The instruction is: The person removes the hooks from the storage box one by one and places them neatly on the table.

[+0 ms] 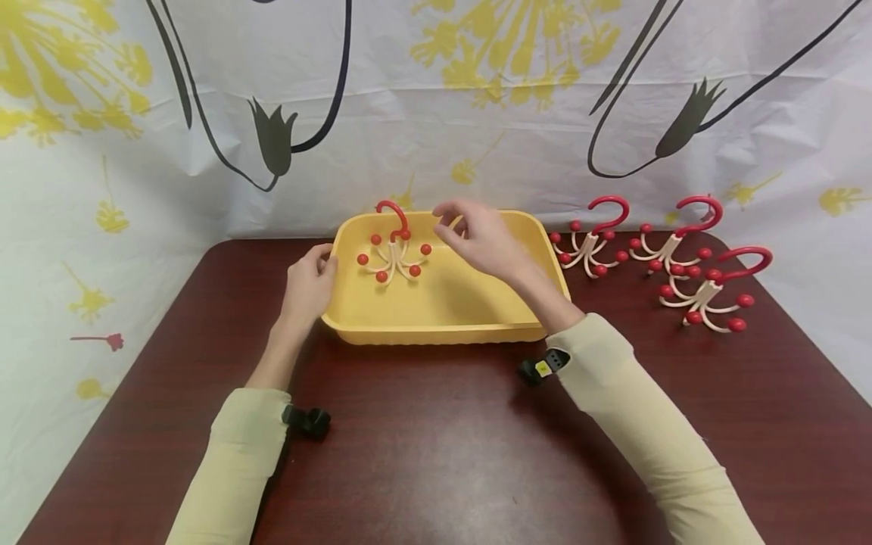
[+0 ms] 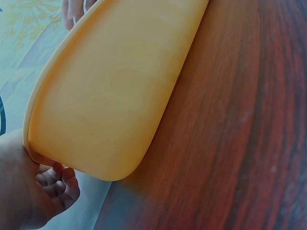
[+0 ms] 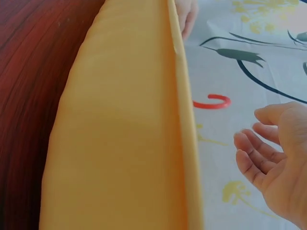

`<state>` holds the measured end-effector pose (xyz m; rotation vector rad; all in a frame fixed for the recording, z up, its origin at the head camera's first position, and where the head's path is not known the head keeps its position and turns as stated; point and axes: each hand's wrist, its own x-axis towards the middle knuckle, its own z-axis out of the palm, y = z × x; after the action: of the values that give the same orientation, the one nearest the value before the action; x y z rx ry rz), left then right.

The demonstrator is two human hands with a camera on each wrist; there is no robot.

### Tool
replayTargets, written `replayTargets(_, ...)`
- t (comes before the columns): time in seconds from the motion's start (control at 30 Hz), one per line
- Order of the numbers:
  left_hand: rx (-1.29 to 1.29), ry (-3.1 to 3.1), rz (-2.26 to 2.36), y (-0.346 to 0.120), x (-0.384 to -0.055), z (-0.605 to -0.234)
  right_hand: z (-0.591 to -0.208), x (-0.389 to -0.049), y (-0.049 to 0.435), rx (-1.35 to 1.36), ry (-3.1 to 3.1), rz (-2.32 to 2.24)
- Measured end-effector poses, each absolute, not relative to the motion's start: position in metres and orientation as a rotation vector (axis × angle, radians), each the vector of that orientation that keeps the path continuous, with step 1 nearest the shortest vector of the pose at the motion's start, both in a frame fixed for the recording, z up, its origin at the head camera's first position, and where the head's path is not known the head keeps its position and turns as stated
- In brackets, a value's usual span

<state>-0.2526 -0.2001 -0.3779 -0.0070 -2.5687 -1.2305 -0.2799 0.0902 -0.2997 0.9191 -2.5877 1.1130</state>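
Note:
A yellow plastic tray [image 1: 436,331] stands on the dark red table. Toward its left end, inside, sits a multi-arm hanger [image 1: 393,257] with a red hook and cream arms tipped with red balls. My left hand [image 1: 309,284] holds the tray's left end, its fingers [image 2: 56,184] curled at the rim in the left wrist view. Over the tray's right half hovers my right hand [image 1: 482,236], its fingers loosely bent and nothing between them. From the right wrist, only the hanger's red hook [image 3: 213,101] shows past the tray wall.
To the right of the tray stand three more hangers of the same kind: one close to the tray [image 1: 589,246], one behind [image 1: 674,242] and one nearer the front [image 1: 708,295]. A white cloth [image 1: 436,144] with yellow and dark plant prints hangs behind the table [image 1: 422,439].

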Motion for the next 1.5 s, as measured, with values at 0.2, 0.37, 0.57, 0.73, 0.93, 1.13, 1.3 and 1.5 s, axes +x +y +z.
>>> replayTargets(0.2,-0.004,-2.568,-1.239,-0.200,-0.252,-0.377,-0.305,-0.286,0.068,0.874,-2.607,1.134)
replayTargets(0.37,-0.011,-2.561,-1.242,-0.200,-0.253,-0.378,-0.310,-0.292,0.055,0.838,-2.608,1.160)
replayTargets(0.57,-0.018,-2.553,-1.240,-0.201,-0.253,-0.378,-0.317,-0.299,0.044,0.778,-2.625,1.171)
replayTargets(0.73,-0.017,-2.548,-1.237,-0.201,-0.252,-0.378,-0.320,-0.304,0.033,0.751,-2.659,1.128)
replayTargets(0.93,-0.006,-2.563,-1.240,-0.201,-0.252,-0.378,-0.320,-0.308,0.024,0.750,-2.693,1.120)
replayTargets(1.13,-0.012,-2.568,-1.237,-0.201,-0.254,-0.378,-0.318,-0.309,0.021,0.732,-2.683,1.143)
replayTargets(1.3,-0.015,-2.558,-1.240,-0.200,-0.254,-0.379,-0.320,-0.309,0.022,0.728,-2.655,1.183)
replayTargets(1.5,-0.026,-2.553,-1.230,-0.201,-0.254,-0.379,-0.321,-0.307,0.027,0.735,-2.569,1.324)
